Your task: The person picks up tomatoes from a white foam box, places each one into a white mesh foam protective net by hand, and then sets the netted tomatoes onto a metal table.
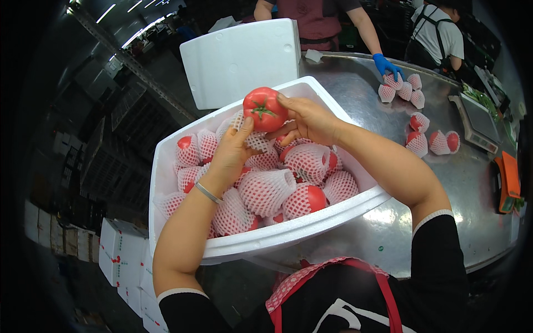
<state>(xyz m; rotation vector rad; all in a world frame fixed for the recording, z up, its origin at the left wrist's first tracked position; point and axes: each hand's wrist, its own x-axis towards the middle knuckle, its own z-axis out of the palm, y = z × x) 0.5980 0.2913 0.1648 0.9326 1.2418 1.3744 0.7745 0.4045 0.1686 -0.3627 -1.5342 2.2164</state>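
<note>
Over an open white foam box [245,245], both my hands are on a red tomato [263,109] with its green calyx facing up. My left hand [233,150] has its thumb at the tomato's lower left and holds a white foam net sleeve [257,140] below it. My right hand [306,118] grips the tomato's right side, thumb on top and fingers beneath. Several tomatoes in foam nets, such as one netted tomato [266,191] near the front, fill the box. Parts of my fingers are hidden behind the fruit.
A white foam lid [245,62] stands behind the box. On the metal table [374,224] lie more netted tomatoes [416,143], a scale [476,120] and an orange device [509,183]. A co-worker's blue-gloved hand [387,66] touches netted tomatoes across the table. Printed cartons [125,254] are stacked at lower left.
</note>
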